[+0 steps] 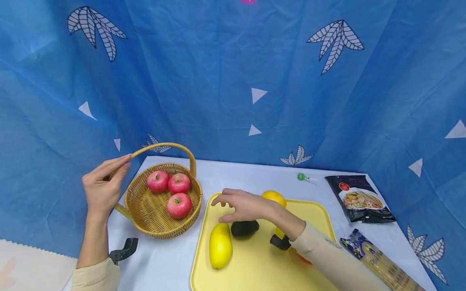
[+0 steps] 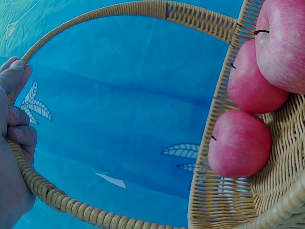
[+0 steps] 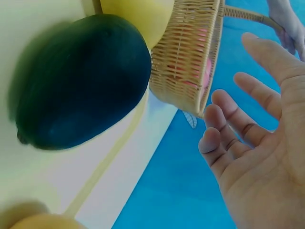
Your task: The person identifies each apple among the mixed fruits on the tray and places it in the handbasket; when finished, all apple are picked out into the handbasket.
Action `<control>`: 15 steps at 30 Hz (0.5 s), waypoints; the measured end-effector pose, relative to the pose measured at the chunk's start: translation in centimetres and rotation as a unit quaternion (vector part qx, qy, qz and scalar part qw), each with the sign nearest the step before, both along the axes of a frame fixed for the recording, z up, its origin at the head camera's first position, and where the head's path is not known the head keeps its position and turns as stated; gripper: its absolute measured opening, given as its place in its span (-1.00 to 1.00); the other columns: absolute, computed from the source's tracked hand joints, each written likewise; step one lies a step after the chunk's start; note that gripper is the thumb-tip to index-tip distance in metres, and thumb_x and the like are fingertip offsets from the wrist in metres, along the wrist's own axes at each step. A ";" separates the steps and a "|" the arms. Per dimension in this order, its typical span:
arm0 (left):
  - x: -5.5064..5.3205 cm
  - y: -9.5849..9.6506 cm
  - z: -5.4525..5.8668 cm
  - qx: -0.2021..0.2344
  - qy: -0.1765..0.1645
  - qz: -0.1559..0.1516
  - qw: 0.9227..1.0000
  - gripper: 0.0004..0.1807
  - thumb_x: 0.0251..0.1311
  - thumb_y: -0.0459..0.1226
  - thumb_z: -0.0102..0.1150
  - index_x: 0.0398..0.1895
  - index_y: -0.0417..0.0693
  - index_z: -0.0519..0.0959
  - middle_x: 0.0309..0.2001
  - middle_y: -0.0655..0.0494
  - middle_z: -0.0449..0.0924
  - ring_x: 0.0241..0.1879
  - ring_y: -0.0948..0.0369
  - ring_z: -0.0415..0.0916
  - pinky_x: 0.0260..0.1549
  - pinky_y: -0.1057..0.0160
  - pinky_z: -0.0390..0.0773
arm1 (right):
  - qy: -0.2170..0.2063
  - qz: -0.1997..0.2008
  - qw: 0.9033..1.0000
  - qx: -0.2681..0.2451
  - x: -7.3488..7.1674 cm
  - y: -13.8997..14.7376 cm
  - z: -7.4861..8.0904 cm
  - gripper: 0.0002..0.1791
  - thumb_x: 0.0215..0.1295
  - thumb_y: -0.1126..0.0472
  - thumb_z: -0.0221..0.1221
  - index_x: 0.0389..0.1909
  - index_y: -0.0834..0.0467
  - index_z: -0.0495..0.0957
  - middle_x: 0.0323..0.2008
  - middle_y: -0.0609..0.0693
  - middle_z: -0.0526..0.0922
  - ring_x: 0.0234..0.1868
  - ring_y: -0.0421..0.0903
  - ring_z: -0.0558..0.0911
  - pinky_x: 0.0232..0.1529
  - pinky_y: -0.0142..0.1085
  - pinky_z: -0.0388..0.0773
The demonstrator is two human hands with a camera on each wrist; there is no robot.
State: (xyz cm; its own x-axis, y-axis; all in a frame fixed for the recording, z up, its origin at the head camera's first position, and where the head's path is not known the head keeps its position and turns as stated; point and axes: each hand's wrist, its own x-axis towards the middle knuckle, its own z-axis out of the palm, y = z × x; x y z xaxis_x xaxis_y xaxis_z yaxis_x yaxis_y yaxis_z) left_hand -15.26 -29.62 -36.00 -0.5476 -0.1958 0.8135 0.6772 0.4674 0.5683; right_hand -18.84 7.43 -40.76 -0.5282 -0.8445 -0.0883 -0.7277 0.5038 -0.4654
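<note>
My left hand [image 1: 103, 184] grips the handle [image 1: 164, 144] of a wicker basket [image 1: 145, 216] at the left of the table. Three red apples [image 1: 179, 205] lie inside it. In the left wrist view the fingers [image 2: 21, 133] curl round the handle. Over the far left part of a yellow tray [image 1: 262, 275], my right hand [image 1: 244, 204] is held with loosely bent fingers and nothing in them. Below it on the tray lie a yellow mango [image 1: 220, 246] and a dark green avocado [image 1: 244, 228]. The avocado [image 3: 86, 83] looms large in the right wrist view, beside the palm.
A yellow-orange round fruit [image 1: 274, 197] sits at the tray's far side, and a reddish fruit [image 1: 303, 258] is partly hidden under the right forearm. To the right are a green lollipop [image 1: 301, 176], a black noodle packet [image 1: 360, 199] and a long pasta packet [image 1: 378, 260]. A blue curtain [image 1: 218, 81] hangs behind.
</note>
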 end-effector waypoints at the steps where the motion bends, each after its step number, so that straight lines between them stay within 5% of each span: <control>1: 0.0 0.0 0.0 0.000 0.001 0.000 1.000 -0.78 0.08 -0.69 0.27 -0.19 -0.48 0.71 -0.15 -0.10 0.77 -0.19 0.36 0.70 -0.26 0.56 0.58 | 0.000 -0.001 1.000 -0.001 0.0 0.3 0.1 -0.46 0.33 -0.22 0.25 0.29 -0.20 0.49 0.00 -0.24 0.52 0.01 -0.21 0.58 -0.06 -0.41 0.56; 15: 0.0 -0.1 -0.2 -0.002 -0.007 0.002 1.000 -0.76 0.09 -0.70 0.27 -0.17 -0.47 0.71 -0.12 -0.14 0.76 -0.16 0.36 0.70 -0.23 0.56 0.59 | -0.007 -0.033 0.999 0.015 0.4 3.3 0.5 -0.48 0.32 -0.22 0.26 0.27 -0.21 0.50 -0.02 -0.24 0.52 -0.05 -0.26 0.55 -0.10 -0.38 0.56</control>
